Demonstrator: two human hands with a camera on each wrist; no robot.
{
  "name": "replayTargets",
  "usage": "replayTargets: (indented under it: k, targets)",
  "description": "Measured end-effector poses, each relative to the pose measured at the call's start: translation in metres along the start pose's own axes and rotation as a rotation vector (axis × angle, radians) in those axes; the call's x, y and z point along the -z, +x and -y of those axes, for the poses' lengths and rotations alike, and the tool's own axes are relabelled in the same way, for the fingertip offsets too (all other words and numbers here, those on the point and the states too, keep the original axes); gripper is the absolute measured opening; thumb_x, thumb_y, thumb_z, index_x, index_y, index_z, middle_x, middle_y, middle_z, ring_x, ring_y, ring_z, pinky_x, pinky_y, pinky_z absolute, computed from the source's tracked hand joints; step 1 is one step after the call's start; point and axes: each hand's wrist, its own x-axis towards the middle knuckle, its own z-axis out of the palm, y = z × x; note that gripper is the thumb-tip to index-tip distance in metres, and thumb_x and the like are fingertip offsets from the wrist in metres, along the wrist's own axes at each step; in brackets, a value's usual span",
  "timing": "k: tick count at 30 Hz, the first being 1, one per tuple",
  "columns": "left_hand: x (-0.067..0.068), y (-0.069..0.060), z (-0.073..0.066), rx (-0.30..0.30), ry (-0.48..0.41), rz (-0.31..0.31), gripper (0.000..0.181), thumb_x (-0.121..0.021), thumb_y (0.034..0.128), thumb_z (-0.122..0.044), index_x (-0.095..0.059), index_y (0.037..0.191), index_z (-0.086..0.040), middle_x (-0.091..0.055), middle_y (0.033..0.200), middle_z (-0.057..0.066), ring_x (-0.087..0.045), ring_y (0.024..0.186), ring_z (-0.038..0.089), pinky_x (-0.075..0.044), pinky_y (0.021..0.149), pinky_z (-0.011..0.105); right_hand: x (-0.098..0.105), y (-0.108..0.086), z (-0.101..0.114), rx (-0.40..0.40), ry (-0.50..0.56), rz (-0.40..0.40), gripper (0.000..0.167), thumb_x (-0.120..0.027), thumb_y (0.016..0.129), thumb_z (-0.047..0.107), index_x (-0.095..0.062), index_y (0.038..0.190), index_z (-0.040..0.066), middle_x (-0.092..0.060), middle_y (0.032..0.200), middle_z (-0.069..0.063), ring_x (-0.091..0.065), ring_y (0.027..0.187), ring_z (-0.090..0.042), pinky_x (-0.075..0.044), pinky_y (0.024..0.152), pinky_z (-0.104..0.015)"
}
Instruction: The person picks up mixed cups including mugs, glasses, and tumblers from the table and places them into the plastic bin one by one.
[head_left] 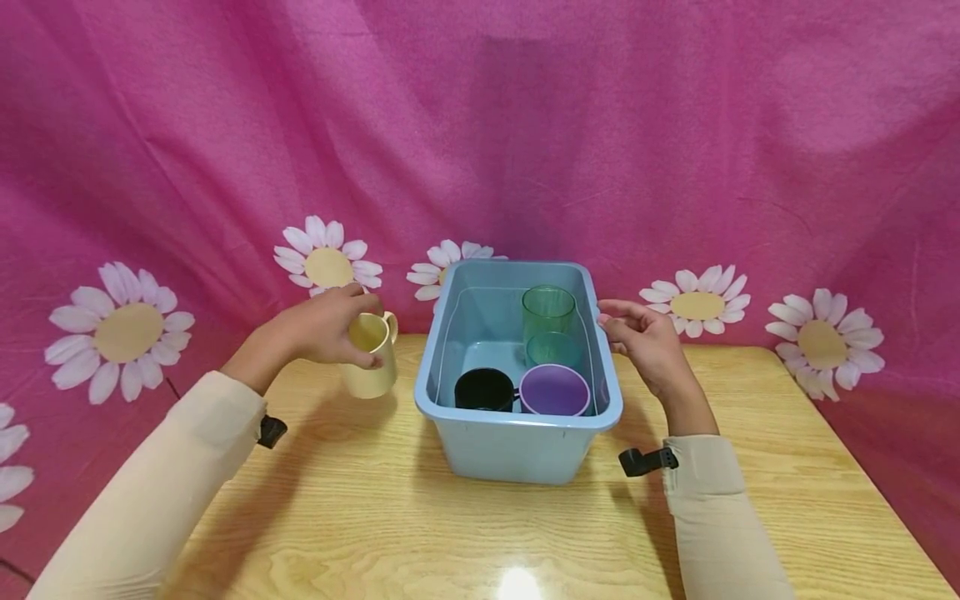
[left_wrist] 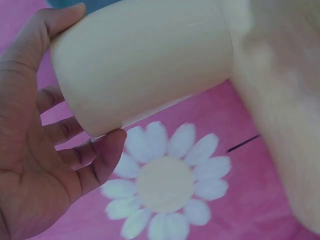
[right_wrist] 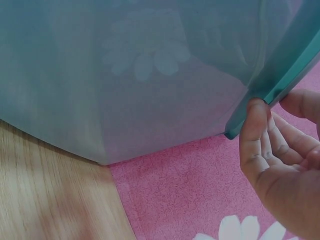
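My left hand (head_left: 333, 325) grips a pale yellow mug (head_left: 372, 372) by its upper part, thumb on the near side and fingers over the far rim. The mug is upright left of a blue plastic tub (head_left: 517, 454), its handle towards the tub; whether its base touches the table I cannot tell. In the left wrist view the mug's plain side (left_wrist: 145, 60) fills the top. At the tub's right rim my right hand (head_left: 648, 346) pinches the edge between thumb and fingers, also seen in the right wrist view on the tub's rim (right_wrist: 295, 70).
Inside the tub stand a black mug (head_left: 483, 390), a purple cup (head_left: 555, 390), a green glass (head_left: 548, 308) and a teal glass (head_left: 553, 350). Beneath is a wooden table (head_left: 360, 517). A pink flowered cloth (head_left: 525, 125) hangs behind it.
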Motion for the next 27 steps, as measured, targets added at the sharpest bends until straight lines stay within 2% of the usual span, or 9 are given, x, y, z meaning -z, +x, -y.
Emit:
replayTargets:
  k: [6, 9, 13, 16, 22, 27]
  targets:
    - [0.031, 0.003, -0.006, -0.016, 0.061, -0.021, 0.063, -0.085, 0.0733, -0.042, -0.064, 0.122, -0.008, -0.061, 0.113, 0.011, -0.059, 0.095, 0.028, -0.050, 0.084, 0.045, 0.000, 0.001, 0.000, 0.006, -0.008, 0.000, 0.046, -0.069, 0.099, 0.017, -0.059, 0.137, -0.006, -0.071, 0.090, 0.006, -0.068, 0.081, -0.007, -0.059, 0.076, -0.023]
    - [0.045, 0.005, -0.010, -0.026, 0.079, -0.044, 0.063, -0.087, 0.0721, -0.041, -0.065, 0.122, -0.008, -0.060, 0.110, 0.009, -0.057, 0.090, 0.025, -0.048, 0.081, 0.042, -0.001, 0.001, 0.000, 0.010, -0.016, -0.002, 0.045, -0.069, 0.099, 0.018, -0.059, 0.136, -0.006, -0.071, 0.090, 0.006, -0.068, 0.081, -0.007, -0.059, 0.076, -0.024]
    - [0.061, 0.007, -0.017, -0.072, 0.087, -0.074, 0.060, -0.088, 0.0701, -0.037, -0.066, 0.118, -0.007, -0.060, 0.108, 0.009, -0.056, 0.086, 0.024, -0.046, 0.076, 0.040, -0.001, 0.001, 0.000, 0.012, -0.028, -0.008, 0.046, -0.069, 0.099, 0.019, -0.059, 0.136, -0.006, -0.071, 0.089, 0.007, -0.068, 0.081, -0.006, -0.059, 0.076, -0.024]
    - [0.069, 0.009, -0.021, -0.104, 0.101, -0.090, 0.061, -0.089, 0.0692, -0.036, -0.066, 0.117, -0.007, -0.060, 0.109, 0.010, -0.057, 0.087, 0.025, -0.047, 0.075, 0.040, -0.002, 0.001, 0.000, 0.019, -0.030, -0.010, 0.045, -0.068, 0.099, 0.018, -0.059, 0.136, -0.007, -0.070, 0.088, 0.007, -0.068, 0.080, -0.006, -0.059, 0.076, -0.023]
    - [0.082, 0.013, -0.030, -0.112, 0.106, -0.100, 0.063, -0.089, 0.0683, -0.036, -0.066, 0.121, -0.009, -0.059, 0.109, 0.008, -0.054, 0.089, 0.025, -0.046, 0.073, 0.039, -0.003, 0.001, -0.001, 0.026, -0.037, -0.012, 0.044, -0.068, 0.099, 0.017, -0.060, 0.135, -0.007, -0.071, 0.088, 0.008, -0.068, 0.078, -0.005, -0.059, 0.075, -0.023]
    - [0.089, 0.019, -0.041, -0.144, 0.128, -0.139, 0.069, -0.089, 0.0686, -0.041, -0.065, 0.126, -0.010, -0.058, 0.110, 0.007, -0.053, 0.092, 0.026, -0.046, 0.071, 0.038, -0.001, 0.002, -0.001, 0.030, -0.053, -0.011, 0.044, -0.068, 0.099, 0.018, -0.060, 0.136, -0.006, -0.071, 0.089, 0.009, -0.068, 0.080, -0.005, -0.059, 0.075, -0.023]
